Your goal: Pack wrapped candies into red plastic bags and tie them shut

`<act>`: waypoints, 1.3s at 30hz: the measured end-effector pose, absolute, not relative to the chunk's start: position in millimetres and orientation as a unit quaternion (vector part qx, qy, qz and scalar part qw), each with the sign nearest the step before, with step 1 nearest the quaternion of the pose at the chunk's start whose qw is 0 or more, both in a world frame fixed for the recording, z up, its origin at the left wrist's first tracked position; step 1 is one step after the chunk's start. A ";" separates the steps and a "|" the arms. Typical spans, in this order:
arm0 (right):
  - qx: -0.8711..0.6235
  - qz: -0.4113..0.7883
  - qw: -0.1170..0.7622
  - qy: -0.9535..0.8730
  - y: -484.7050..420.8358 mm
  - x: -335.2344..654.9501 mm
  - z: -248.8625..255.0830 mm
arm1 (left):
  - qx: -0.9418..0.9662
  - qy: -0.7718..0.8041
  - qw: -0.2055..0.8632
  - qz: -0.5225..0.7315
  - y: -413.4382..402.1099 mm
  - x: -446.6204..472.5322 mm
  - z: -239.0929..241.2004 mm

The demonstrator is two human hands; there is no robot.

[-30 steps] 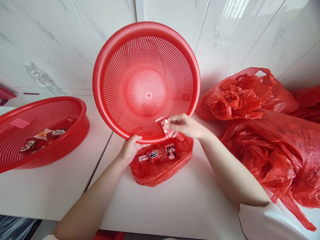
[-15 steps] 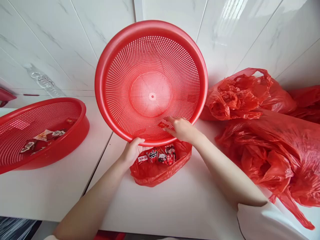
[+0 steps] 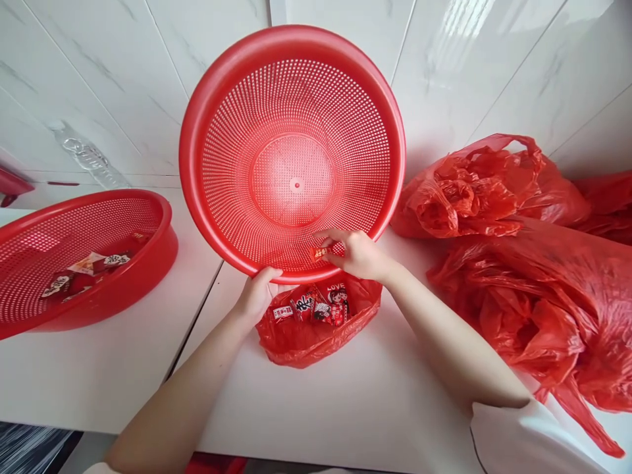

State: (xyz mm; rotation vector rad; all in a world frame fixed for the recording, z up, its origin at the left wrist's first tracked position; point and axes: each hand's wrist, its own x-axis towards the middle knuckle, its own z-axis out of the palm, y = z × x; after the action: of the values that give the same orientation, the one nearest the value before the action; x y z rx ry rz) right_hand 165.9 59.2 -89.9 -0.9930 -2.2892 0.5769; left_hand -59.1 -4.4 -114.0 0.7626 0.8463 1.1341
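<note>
A round red plastic basket [image 3: 293,158] with a perforated wall is tipped so its mouth faces me. My left hand [image 3: 259,294] is closed on the basket's lower rim, thumb on the inside. Inside the basket, near the lower right wall, my right hand [image 3: 359,255] has its thumb and fingers around a small red-and-gold wrapped candy [image 3: 320,253]. Under the rim lies an open red plastic bag [image 3: 316,345]. Several wrapped snacks [image 3: 303,306] show in its mouth, one printed with a cartoon figure and "LOVE".
A second red basket [image 3: 165,243] with several wrapped snacks stands at the left. Behind it a clear plastic bottle [image 3: 91,157] leans near the tiled wall [image 3: 340,13]. Bulging red plastic bags [image 3: 553,289] crowd the right side. A seam crosses the white table [image 3: 375,408].
The tipped basket has shifted slightly up and left. My right hand's fingers have come around the candy, which shows more plainly now. My left hand stays on the rim.
</note>
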 end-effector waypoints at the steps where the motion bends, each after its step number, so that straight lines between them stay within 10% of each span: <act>1: -0.366 0.225 0.288 -0.856 58.0 167.4 -86.7 | 0.334 0.375 0.703 0.504 -3.8 -60.2 -113.8; 9: -0.258 0.324 0.184 -0.892 44.2 178.6 -56.0 | 0.303 0.398 0.686 0.528 1.5 -66.5 -110.5; 22: -0.426 0.047 0.358 -0.829 53.6 190.4 -57.6 | 0.450 0.404 0.671 0.430 4.6 -88.2 -96.4; 29: -0.461 -0.007 0.459 -0.759 51.9 206.8 -42.1 | 0.515 0.725 0.019 0.457 -6.2 -155.5 -62.5; 39: -0.521 -0.034 0.516 -0.679 52.2 236.7 -31.1 | 0.426 0.846 -0.038 0.318 5.8 -192.0 -69.6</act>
State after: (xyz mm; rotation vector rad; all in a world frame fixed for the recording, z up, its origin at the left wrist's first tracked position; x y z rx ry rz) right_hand 236.7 52.2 -31.1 -1.2510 -1.6309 -0.0819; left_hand -192.0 5.8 -69.6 1.3701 2.7245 1.0237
